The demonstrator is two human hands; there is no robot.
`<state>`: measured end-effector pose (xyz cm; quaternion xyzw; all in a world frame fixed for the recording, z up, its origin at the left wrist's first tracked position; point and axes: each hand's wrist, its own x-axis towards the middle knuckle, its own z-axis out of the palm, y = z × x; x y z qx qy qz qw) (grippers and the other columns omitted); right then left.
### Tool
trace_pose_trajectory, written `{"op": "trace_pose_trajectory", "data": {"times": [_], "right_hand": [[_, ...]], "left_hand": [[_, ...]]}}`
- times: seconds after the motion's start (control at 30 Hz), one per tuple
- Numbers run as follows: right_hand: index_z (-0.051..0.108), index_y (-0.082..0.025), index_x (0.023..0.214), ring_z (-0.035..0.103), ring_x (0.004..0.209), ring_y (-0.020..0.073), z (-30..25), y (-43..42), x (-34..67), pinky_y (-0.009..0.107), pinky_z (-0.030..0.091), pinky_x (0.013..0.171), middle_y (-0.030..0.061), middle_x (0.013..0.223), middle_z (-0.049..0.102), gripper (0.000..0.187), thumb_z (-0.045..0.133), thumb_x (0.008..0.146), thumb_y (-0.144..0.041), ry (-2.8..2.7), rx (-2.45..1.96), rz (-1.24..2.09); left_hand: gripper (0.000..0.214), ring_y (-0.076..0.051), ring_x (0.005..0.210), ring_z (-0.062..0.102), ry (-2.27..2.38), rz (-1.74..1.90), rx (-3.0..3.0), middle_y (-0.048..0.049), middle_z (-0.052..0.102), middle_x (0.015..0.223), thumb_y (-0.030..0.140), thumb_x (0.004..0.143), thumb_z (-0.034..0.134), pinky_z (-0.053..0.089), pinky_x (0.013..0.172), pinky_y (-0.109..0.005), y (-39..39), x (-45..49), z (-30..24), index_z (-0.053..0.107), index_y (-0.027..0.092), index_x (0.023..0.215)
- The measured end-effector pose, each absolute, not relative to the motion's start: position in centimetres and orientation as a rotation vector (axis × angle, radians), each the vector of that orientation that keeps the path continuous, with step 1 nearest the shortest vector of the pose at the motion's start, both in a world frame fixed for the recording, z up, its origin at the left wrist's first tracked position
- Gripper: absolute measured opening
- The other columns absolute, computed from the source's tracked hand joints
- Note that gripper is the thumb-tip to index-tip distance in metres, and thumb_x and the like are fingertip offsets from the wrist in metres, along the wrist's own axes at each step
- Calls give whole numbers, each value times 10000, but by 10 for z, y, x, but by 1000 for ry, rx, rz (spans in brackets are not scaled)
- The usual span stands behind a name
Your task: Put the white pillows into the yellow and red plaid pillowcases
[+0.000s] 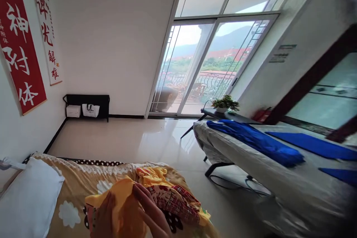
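Observation:
At the bottom of the view, my left hand [104, 214] and my right hand [152, 210] hold a yellow piece of cloth [122, 193] between them, over the bed. Both sets of fingers are closed on its edges; whether it is a garment or a cover I cannot make out. Just beyond my right hand lies a crumpled heap of yellow and red plaid fabric [177, 199]. Beneath is a tan patterned bedspread [69, 214] with white cloud shapes and a dotted border.
A white pillow [33, 197] lies at the bed's left end. To the right stands a plastic-covered table [240, 152] with blue cloths [256, 141] on it. Behind it, a dark bench [206, 111] bears a potted plant [224, 103]. A black rack [96, 100] stands by the far wall.

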<state>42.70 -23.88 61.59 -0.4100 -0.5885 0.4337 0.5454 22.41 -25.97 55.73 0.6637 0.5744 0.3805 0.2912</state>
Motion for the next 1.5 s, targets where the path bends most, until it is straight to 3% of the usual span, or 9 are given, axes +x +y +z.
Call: {"op": "trace_pose_trajectory", "data": {"times": [0.1,0.3,0.43,0.6,0.8,0.97,1.07,1.23,1.5], "right_hand": [[628,-363,1330,383,1444,305,619,-241,434,441,387,1163,18,1553,441,489,628,854,-478,-1388,-986,1038],[696,-351,1227,468,1374,347,614,-241,468,467,485,1081,82,1394,593,440,661,812,-493,-1473,-1175,821],[665,-218,951,660,932,267,571,-215,436,375,564,849,112,969,693,321,638,770,-482,-1449,-1239,641],[612,-213,828,542,598,203,504,-203,384,319,466,587,15,631,580,244,515,693,-392,-1464,-1468,582],[649,-231,627,614,765,245,496,-221,383,343,467,724,75,750,703,196,515,688,-361,-1563,-1427,637],[720,-192,898,645,813,241,507,-213,400,317,489,727,102,887,743,374,414,790,-378,-1494,-1438,603],[730,-199,959,654,837,248,504,-210,397,333,490,777,94,911,755,388,437,751,-345,-1482,-1473,577],[736,-222,754,630,708,251,492,-212,382,344,468,719,55,699,732,312,479,602,-312,-1547,-1509,595],[687,-221,685,600,612,227,511,-196,407,304,401,593,71,662,709,263,467,672,-365,-1467,-1624,518]], "left_hand": [[487,-362,1279,574,1639,1242,1717,-126,653,1334,416,774,635,426,1128,-522,-250,209,530,699,307,1245],[227,-283,894,716,1716,1698,1372,-45,768,904,387,748,593,588,823,-389,-264,121,541,761,300,872],[175,-202,681,621,1728,1702,1290,-8,684,718,356,682,623,521,647,-293,-264,101,610,687,214,762],[143,-172,694,548,1682,1480,1367,11,614,671,291,583,557,454,693,-273,-228,126,633,617,198,674],[186,-148,650,504,1539,1371,1364,20,558,647,385,698,565,421,645,-256,-224,146,628,567,200,679],[164,-123,634,448,1323,1302,1510,38,522,646,347,691,629,361,600,-230,-236,152,684,597,189,723],[189,-97,586,368,1236,1310,1523,53,424,580,334,680,631,299,555,-221,-245,157,725,539,182,614],[272,-79,552,303,1168,1406,1529,57,336,541,345,673,622,252,516,-213,-265,165,791,458,181,531],[239,-73,515,297,1299,1739,1310,57,335,502,306,620,628,235,473,-208,-294,117,833,457,183,506]]}}
